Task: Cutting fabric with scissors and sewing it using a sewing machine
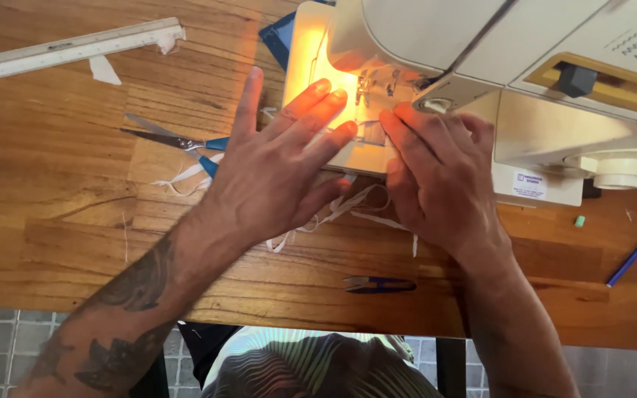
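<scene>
Head view: the left hand (278, 173) is laid flat, fingers spread, and the right hand (436, 173) pressed flat beside it, on pale fabric (359, 151) lit under the cream sewing machine (525, 74). Blue-handled scissors (178, 140) lie left on the wooden table (53, 206); grey floor tiles are seen near.

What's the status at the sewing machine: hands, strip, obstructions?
Left hand and right hand flat, open, pressing the white strip at the needle. Scissors lie left, apart.

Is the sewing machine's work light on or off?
On: the cream sewing machine casts a warm yellow glow over its bed and the left hand's fingertips by the needle.
</scene>
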